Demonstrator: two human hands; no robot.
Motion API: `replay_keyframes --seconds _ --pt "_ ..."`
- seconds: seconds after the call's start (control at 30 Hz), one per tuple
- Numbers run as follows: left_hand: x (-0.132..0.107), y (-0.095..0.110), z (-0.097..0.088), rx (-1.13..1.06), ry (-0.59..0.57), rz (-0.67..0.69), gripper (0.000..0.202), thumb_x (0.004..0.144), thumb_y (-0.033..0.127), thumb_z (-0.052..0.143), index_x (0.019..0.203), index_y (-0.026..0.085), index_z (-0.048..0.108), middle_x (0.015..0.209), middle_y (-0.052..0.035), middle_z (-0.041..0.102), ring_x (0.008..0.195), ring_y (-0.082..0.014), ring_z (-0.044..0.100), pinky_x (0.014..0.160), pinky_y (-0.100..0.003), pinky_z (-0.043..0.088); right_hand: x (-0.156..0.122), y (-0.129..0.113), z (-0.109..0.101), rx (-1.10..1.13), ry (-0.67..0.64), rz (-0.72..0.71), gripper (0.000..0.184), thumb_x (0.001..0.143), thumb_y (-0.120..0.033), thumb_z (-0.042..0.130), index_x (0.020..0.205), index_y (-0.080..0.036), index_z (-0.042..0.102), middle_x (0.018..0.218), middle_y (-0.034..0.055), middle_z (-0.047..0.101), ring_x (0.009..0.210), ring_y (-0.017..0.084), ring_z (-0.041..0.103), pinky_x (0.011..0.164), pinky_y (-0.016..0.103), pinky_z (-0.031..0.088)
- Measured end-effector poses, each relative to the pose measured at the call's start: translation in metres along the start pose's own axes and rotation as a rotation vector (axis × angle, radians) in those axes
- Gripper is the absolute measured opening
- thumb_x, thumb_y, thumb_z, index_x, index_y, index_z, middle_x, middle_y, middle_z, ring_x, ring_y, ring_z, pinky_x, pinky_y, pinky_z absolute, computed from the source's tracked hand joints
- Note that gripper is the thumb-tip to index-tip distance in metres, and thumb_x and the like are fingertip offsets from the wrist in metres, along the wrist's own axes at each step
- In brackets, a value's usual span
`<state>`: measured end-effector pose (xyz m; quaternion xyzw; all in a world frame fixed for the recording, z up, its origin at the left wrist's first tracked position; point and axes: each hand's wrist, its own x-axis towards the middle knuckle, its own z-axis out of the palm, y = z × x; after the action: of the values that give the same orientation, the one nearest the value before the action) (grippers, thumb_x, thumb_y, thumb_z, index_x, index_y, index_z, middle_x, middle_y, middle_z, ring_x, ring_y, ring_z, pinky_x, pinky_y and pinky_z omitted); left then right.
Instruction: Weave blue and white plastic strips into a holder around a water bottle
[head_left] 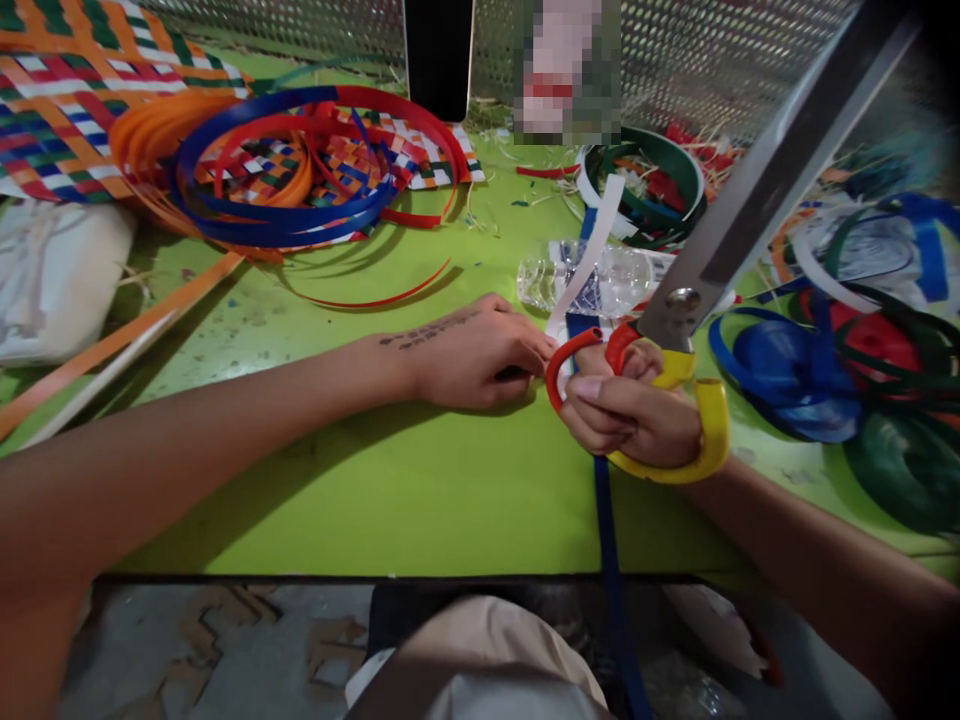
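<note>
My right hand (637,415) is closed around large scissors (679,300) with red and yellow handles. Their long grey blades point up and to the right. To the left of it, my left hand (480,355) rests low over the green table, fingers bent and fingertips together at the lower end of a white plastic strip (596,255). That strip stands up past a clear plastic bottle lying on its side (536,275). A dark blue strip (606,520) runs beneath my right hand and hangs over the table's front edge. My right fingertips partly hide the strips there.
Coiled orange, blue and red strips (281,235) lie on a colourful woven piece (60,130) at the back left. A phone (439,60) stands upright at the back. Green coils (679,165) and blue coils (787,370) sit at right. The table (360,500) ends near my lap.
</note>
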<state>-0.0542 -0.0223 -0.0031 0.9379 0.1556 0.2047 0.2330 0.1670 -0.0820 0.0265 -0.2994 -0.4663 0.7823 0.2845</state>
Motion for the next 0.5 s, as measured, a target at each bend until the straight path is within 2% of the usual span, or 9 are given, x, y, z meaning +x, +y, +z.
replay_keyframes --seconds 0.2,0.33,0.5 --pt "-0.0004 -0.0006 0.0003 -0.008 -0.013 -0.002 0.035 0.087 0.013 0.058 0.109 0.032 0.078 0.129 0.0016 0.082 0.119 -0.0258 0.076 0.105 -0.039 0.049 -0.0016 -0.0026 -0.0026 -0.046 0.003 0.032 0.051 0.099 -0.032 0.069 0.065 -0.026 0.032 0.044 -0.0117 0.023 0.036 0.008 0.016 0.037 0.023 0.015" --pt "-0.0001 0.0005 0.0002 -0.012 -0.022 -0.018 0.036 0.087 0.012 0.058 0.110 0.030 0.078 0.130 0.0017 0.082 0.120 -0.0252 0.075 0.106 -0.040 0.047 -0.0008 -0.0015 -0.0042 -0.057 -0.009 0.046 0.052 0.099 -0.035 0.071 0.066 -0.026 0.032 0.045 -0.0122 0.023 0.036 0.007 0.015 0.036 0.022 0.015" --pt "0.0005 0.0009 -0.0001 0.001 -0.015 0.002 0.032 0.087 0.013 0.057 0.107 0.028 0.077 0.125 0.0001 0.083 0.116 -0.0251 0.076 0.105 -0.041 0.047 -0.0003 0.0002 -0.0009 -0.063 0.028 0.013 0.052 0.097 -0.031 0.073 0.065 -0.026 0.033 0.047 -0.0123 0.024 0.036 0.007 0.014 0.035 0.022 0.014"
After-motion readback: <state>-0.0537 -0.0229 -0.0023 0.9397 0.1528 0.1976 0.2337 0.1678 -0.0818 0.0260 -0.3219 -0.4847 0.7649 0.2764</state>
